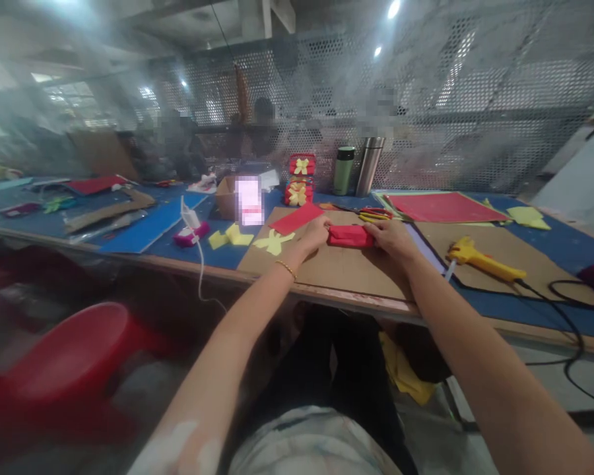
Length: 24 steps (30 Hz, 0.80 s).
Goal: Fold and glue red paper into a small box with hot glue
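Note:
A small red paper-covered box [350, 236] lies between my two hands over a brown cardboard sheet [346, 274]. At its left end, my left hand [315, 237] pinches the edge with bent fingers. My right hand [392, 237] is closed round the box's right end, thumb and fingers on the paper. Beside my left hand rest a flat red paper piece [296, 218] and a yellow paper bow cutout [274, 243]. Behind the hands, red boxes with yellow bows [299, 192] are stacked. Scissors with yellow and red handles [373, 214] lie just beyond my right hand.
A yellow glue gun [490, 260] with a black cord lies at right. Red sheets [445, 206], a green bottle [344, 173] and a steel flask [370, 168] stand or lie at the back. A lit phone [249, 200] leans on a cardboard box [226, 198]. A red stool [79, 349] is lower left.

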Each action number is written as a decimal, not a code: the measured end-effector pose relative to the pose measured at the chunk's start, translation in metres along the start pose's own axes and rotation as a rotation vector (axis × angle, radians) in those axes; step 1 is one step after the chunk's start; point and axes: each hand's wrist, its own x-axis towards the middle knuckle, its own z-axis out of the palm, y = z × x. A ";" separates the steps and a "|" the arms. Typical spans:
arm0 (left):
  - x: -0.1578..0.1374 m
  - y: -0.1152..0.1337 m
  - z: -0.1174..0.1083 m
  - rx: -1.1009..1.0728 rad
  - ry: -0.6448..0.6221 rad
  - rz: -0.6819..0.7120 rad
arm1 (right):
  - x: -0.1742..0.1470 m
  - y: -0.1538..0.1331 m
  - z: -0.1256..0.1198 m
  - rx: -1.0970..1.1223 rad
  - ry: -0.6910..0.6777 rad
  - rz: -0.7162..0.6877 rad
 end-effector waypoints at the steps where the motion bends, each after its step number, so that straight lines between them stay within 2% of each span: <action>1: -0.001 0.000 0.000 0.001 -0.019 0.008 | 0.000 0.000 0.000 -0.003 -0.002 -0.005; 6: -0.006 0.002 -0.003 0.000 -0.106 0.092 | 0.004 0.000 0.001 -0.025 -0.011 -0.006; 10: -0.007 0.005 -0.005 -0.028 -0.121 0.117 | 0.005 0.000 0.001 -0.026 -0.024 0.014; 18: -0.012 0.011 -0.008 -0.132 -0.120 0.062 | 0.003 -0.006 -0.003 0.015 -0.011 0.047; 24: -0.009 0.012 -0.013 -0.122 -0.099 -0.001 | -0.003 -0.015 -0.007 0.106 -0.009 0.065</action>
